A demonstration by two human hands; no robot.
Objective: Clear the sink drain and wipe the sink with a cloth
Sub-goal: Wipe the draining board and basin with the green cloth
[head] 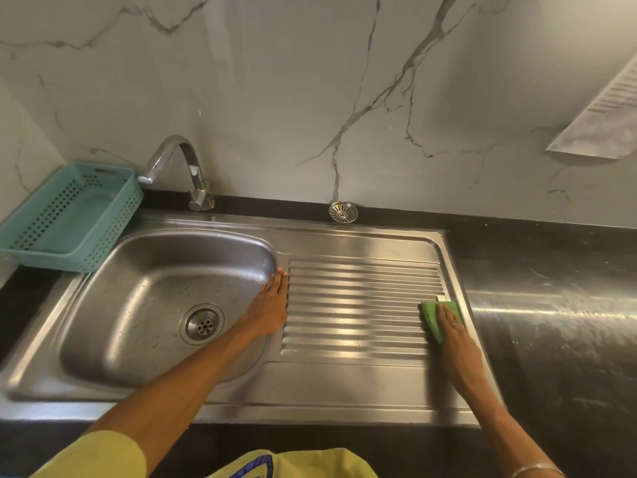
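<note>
A stainless steel sink (144,384) has a bowl on the left with an open drain (203,324) at its bottom. A ribbed draining board (358,305) lies to the right. My left hand (272,305) rests flat, fingers straight, on the rim between bowl and board. My right hand (455,334) presses flat on a green cloth (432,315) at the board's right edge. A round metal drain strainer (342,211) lies on the dark ledge behind the sink.
A chrome tap (182,167) stands behind the bowl. A teal perforated basket (69,219) sits at the back left, partly over the sink's edge. Dark countertop (551,305) extends to the right. A printed paper (599,108) hangs on the marble wall.
</note>
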